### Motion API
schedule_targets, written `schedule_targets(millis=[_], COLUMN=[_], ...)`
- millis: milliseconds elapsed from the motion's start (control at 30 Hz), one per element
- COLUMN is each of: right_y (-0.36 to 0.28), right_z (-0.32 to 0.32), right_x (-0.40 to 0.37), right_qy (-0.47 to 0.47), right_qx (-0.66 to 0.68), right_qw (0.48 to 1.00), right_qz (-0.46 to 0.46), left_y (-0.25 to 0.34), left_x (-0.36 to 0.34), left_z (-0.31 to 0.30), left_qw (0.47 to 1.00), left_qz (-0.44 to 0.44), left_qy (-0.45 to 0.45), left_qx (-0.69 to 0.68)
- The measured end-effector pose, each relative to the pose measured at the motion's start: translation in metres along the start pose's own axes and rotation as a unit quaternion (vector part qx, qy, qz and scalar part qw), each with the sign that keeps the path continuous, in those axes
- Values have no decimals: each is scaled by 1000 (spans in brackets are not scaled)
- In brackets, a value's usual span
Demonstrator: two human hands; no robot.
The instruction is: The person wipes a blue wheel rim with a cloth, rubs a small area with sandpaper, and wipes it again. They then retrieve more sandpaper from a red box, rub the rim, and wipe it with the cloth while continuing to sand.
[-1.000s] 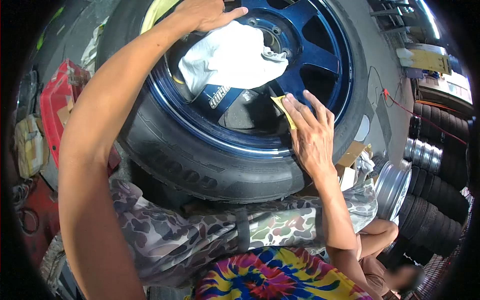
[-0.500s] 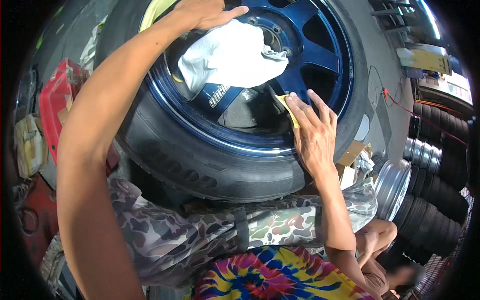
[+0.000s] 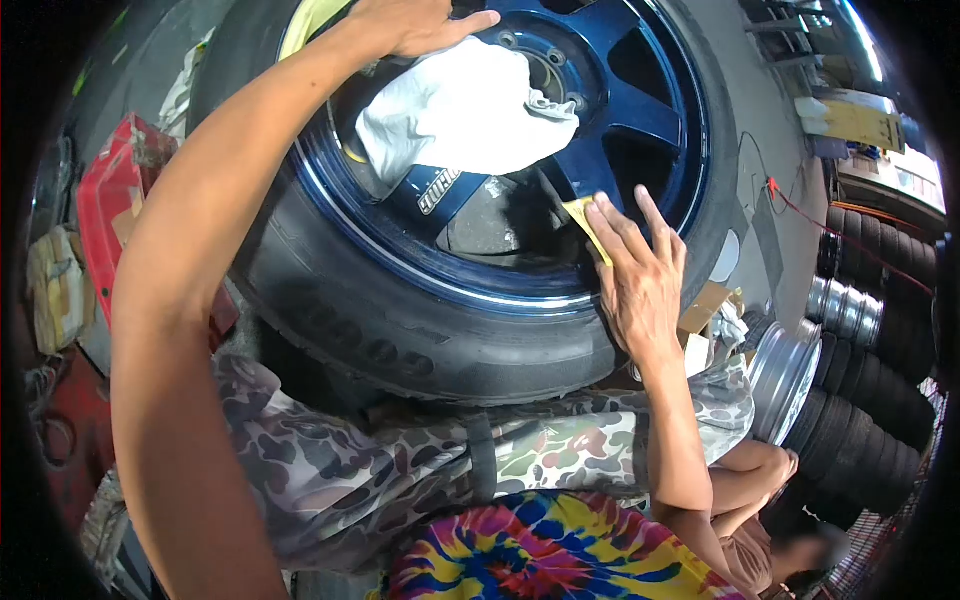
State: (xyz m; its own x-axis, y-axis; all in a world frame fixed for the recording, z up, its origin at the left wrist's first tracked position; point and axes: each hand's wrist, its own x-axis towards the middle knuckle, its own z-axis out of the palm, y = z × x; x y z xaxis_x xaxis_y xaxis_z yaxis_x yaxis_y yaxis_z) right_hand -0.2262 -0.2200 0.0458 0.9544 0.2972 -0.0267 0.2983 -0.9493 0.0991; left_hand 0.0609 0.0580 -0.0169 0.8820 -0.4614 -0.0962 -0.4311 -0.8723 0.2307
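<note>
A blue multi-spoke car wheel with a black tyre lies before me. Under the fingers of my right hand, a small folded yellow sheet, perhaps sandpaper, is held at the end of a lower spoke, beside the rim. My left hand rests at the top of the wheel with one digit stretched toward the hub; its other fingers are partly cut off by the frame's edge. Between my hands a crumpled white cloth covers part of the spokes and hub.
Stacked tyres and silver rims stand on the right, near a seated person. An open cardboard box sits beside the tyre. At left are a red plastic case and a wrapped bundle. A red cable runs across the floor.
My right hand has slid slightly right and down with the yellow sheet, and its fingers have spread a little. My left hand and the white cloth stay almost still. The seated person's arm has shifted.
</note>
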Motion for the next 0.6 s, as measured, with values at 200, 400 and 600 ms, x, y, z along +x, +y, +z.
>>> schedule_targets(millis=[200, 400, 600], right_y=[-2, 1, 1], right_z=[-1, 6, -2], right_x=[-11, 0, 8], right_qy=[-32, -25, -20], right_qx=[-4, 4, 5], right_qw=[999, 1000, 1000], right_qz=[15, 15, -5], left_y=[-4, -7, -4], left_x=[-1, 3, 1], left_z=[8, 15, 5], left_qw=[1000, 999, 1000], left_qz=[7, 3, -3], left_qy=[10, 44, 3], left_qx=[1, -2, 4])
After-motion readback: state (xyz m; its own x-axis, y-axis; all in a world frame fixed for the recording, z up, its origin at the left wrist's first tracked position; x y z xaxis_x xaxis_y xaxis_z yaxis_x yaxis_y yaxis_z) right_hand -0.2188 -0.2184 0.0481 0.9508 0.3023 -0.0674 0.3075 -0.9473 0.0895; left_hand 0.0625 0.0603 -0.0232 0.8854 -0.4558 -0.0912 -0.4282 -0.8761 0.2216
